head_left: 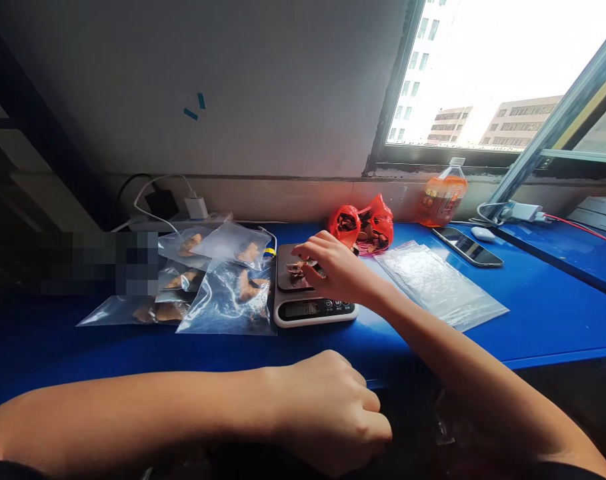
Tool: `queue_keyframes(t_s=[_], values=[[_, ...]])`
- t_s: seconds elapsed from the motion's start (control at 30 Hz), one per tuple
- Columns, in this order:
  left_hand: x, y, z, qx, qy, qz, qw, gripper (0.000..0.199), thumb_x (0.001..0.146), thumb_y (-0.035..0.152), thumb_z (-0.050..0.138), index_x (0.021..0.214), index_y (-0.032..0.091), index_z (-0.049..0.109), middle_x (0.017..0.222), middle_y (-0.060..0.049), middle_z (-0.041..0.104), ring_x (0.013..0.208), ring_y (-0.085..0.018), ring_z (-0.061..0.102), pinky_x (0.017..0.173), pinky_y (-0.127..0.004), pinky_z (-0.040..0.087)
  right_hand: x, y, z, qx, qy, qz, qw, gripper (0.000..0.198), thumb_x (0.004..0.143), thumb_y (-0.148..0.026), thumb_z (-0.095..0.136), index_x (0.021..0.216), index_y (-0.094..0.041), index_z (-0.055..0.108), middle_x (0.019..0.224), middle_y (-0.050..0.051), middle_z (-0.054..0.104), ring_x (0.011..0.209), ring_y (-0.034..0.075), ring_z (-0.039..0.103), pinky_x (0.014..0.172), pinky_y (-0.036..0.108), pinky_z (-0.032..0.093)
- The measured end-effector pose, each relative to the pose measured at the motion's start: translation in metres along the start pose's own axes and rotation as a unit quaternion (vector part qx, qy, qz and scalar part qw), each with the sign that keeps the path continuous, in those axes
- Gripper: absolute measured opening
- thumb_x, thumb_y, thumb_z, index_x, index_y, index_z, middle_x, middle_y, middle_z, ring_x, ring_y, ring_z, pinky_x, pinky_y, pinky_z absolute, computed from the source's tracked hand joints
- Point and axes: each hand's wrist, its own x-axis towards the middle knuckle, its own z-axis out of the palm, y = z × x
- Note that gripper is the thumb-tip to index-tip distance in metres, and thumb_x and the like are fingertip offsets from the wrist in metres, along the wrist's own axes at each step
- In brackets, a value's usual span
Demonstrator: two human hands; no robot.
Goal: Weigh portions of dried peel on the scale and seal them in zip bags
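A white kitchen scale stands on the blue table, its display and buttons facing me. Small brown dried pieces lie on its dark weighing plate. My right hand is over that plate, thumb and fingers apart around the pieces; whether it touches them I cannot tell. Nearer to me, my left hand is closed at the table's front edge, knuckles up. Its palm side is hidden, so anything inside it does not show.
Clear bags with brown pieces lie left of the scale. Behind it sits a red plastic bag of dark pieces. Flat clear bags, a phone and an orange drink bottle are to the right. Chargers stand along the wall.
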Motion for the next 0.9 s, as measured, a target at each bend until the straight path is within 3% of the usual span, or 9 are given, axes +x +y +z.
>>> queue_keyframes(t_s=[0.13,0.2,0.27,0.3,0.4,0.5,0.63,0.8,0.9], values=[[0.000,0.000,0.000,-0.007,-0.001,-0.001,1.000,0.018,0.071,0.024,0.073,0.065,0.020,0.056,0.057,0.004,0.059,0.049,-0.013,0.050,0.040,-0.030,0.032,-0.006,0.033,-0.032,0.003,0.139,0.056,0.989,0.025,0.084,-0.013,0.051,0.102,-0.017,0.068,0.095,0.007,0.072,0.090,0.021,0.062,0.084,0.036,0.049],[0.000,0.000,0.000,-0.005,0.004,0.000,1.000,0.020,0.073,0.024,0.073,0.064,0.020,0.056,0.058,0.004,0.059,0.051,-0.013,0.052,0.040,-0.030,0.032,-0.016,0.061,-0.053,-0.030,0.198,0.139,0.970,0.023,0.081,-0.014,0.052,0.095,-0.019,0.070,0.093,0.006,0.073,0.086,0.021,0.064,0.081,0.036,0.050],[0.000,0.000,0.001,-0.002,0.005,-0.002,1.000,0.023,0.073,0.025,0.073,0.062,0.020,0.053,0.058,0.004,0.059,0.051,-0.013,0.053,0.040,-0.029,0.031,-0.032,0.090,-0.069,-0.056,0.210,0.236,0.947,0.021,0.078,-0.015,0.052,0.087,-0.018,0.071,0.089,0.007,0.073,0.083,0.021,0.066,0.079,0.035,0.050],[0.000,0.000,0.002,-0.001,0.004,-0.003,1.000,0.024,0.073,0.025,0.073,0.062,0.020,0.053,0.058,0.004,0.058,0.051,-0.013,0.052,0.039,-0.029,0.030,-0.042,0.104,-0.074,-0.064,0.174,0.283,0.941,0.019,0.077,-0.015,0.053,0.083,-0.018,0.071,0.086,0.007,0.073,0.079,0.021,0.066,0.076,0.034,0.051],[0.000,0.000,0.003,0.000,0.004,-0.005,1.000,0.026,0.071,0.025,0.074,0.061,0.020,0.051,0.057,0.004,0.058,0.049,-0.013,0.050,0.037,-0.029,0.028,-0.072,0.139,-0.077,-0.043,-0.048,0.399,0.915,0.018,0.073,-0.015,0.056,0.082,-0.018,0.072,0.083,0.006,0.073,0.076,0.020,0.067,0.065,0.029,0.051],[-0.001,0.001,0.003,-0.004,0.006,-0.006,1.000,0.026,0.069,0.025,0.075,0.061,0.020,0.051,0.058,0.005,0.058,0.048,-0.013,0.049,0.037,-0.028,0.028,-0.092,0.161,-0.067,-0.055,-0.180,0.440,0.878,0.030,0.068,-0.014,0.062,0.095,-0.020,0.074,0.098,0.007,0.074,0.087,0.022,0.068,0.071,0.028,0.053],[-0.001,0.001,0.002,-0.007,0.010,-0.007,1.000,0.023,0.069,0.025,0.073,0.062,0.020,0.052,0.058,0.004,0.058,0.048,-0.013,0.048,0.036,-0.029,0.027,-0.098,0.176,-0.059,-0.088,-0.208,0.432,0.873,0.037,0.068,-0.015,0.065,0.103,-0.021,0.074,0.109,0.008,0.071,0.101,0.025,0.066,0.083,0.031,0.052],[-0.001,0.001,0.003,-0.008,0.020,-0.002,1.000,0.022,0.068,0.024,0.072,0.061,0.019,0.052,0.056,0.004,0.056,0.047,-0.013,0.047,0.036,-0.029,0.025,-0.096,0.178,-0.062,-0.057,-0.226,0.448,0.863,0.022,0.066,-0.014,0.065,0.086,-0.019,0.073,0.093,0.006,0.074,0.084,0.021,0.068,0.069,0.026,0.052],[-0.001,0.001,0.003,-0.010,0.021,-0.002,1.000,0.023,0.067,0.024,0.073,0.061,0.019,0.051,0.055,0.004,0.055,0.047,-0.013,0.047,0.036,-0.028,0.025,-0.095,0.175,-0.063,-0.067,-0.226,0.456,0.858,0.025,0.065,-0.015,0.066,0.088,-0.018,0.073,0.091,0.006,0.074,0.081,0.022,0.067,0.064,0.026,0.050]])
